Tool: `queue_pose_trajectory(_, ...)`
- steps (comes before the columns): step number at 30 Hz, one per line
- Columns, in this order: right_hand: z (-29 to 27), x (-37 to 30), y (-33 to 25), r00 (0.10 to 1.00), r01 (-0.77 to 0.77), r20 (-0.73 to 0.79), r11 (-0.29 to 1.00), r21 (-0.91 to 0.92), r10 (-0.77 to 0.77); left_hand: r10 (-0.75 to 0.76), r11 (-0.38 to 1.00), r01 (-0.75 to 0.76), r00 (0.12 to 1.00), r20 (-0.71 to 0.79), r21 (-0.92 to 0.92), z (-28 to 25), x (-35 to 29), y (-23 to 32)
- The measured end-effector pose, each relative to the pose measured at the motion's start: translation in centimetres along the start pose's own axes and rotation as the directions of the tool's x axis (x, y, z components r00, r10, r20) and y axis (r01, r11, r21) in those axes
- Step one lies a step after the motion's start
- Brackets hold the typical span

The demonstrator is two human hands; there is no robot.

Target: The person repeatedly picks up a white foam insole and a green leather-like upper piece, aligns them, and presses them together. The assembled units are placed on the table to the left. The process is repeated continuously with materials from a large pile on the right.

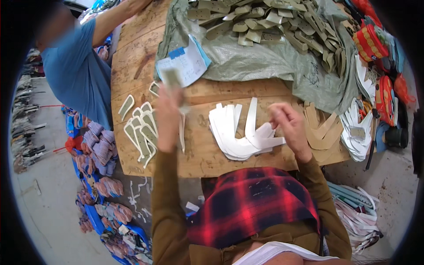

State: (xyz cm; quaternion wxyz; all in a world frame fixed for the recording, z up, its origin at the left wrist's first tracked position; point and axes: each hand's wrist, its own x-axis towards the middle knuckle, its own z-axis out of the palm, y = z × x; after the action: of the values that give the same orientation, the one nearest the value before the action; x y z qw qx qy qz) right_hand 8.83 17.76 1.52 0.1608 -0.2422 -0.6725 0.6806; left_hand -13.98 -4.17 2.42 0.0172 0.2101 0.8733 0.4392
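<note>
My left hand [168,121] is smeared by motion above the left part of the wooden table. A flat olive-green piece [171,77], also blurred, shows at its fingertips. Beside this hand lies a group of olive-green pieces with white edging [143,128], overlapping one another. My right hand [290,128] has its fingers curled into a pinch; whatever they hold, if anything, is hidden. Just left of it, white V-shaped cutouts [227,132] lie stacked, the top one turned at an angle. Tan V-shaped cutouts [324,128] lie right of that hand.
A heap of olive-green pieces [265,22] rests on a grey-green woven sheet [247,64] across the table's far side. A written paper [190,66] lies at its edge. Another person [77,75] in blue stands at the left. Bundles [99,150] fill the floor there.
</note>
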Motion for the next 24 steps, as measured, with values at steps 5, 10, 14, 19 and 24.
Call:
queue_pose_trajectory(5,1.1,-2.3,1.3,0.847,0.490,0.451,0.742,-0.458,-0.282,0.077,0.963,-0.013,0.971,-0.226,0.271,-6.7,8.0,-7.5)
queue_pose_trajectory(10,0.9,-3.0,2.7,0.911,0.411,0.351,0.565,-0.715,-0.218,0.166,0.986,-0.168,0.978,-0.126,0.000,-2.9,3.1,-2.2)
queue_pose_trajectory(14,0.5,-3.1,2.8,0.912,0.376,0.388,0.642,-0.668,-0.130,-0.231,0.889,0.417,0.767,0.599,-0.191,1.2,-7.0,3.3)
queue_pose_trajectory(19,0.5,-3.0,3.3,0.935,0.318,0.318,0.762,-0.564,-0.155,-0.059,0.996,0.084,0.824,0.563,-0.019,5.6,-12.2,5.1)
queue_pose_trajectory(24,0.3,-2.6,0.1,0.971,0.131,0.235,0.910,-0.394,-0.038,0.041,0.941,0.134,0.866,0.498,-0.312,7.1,-11.6,6.1)
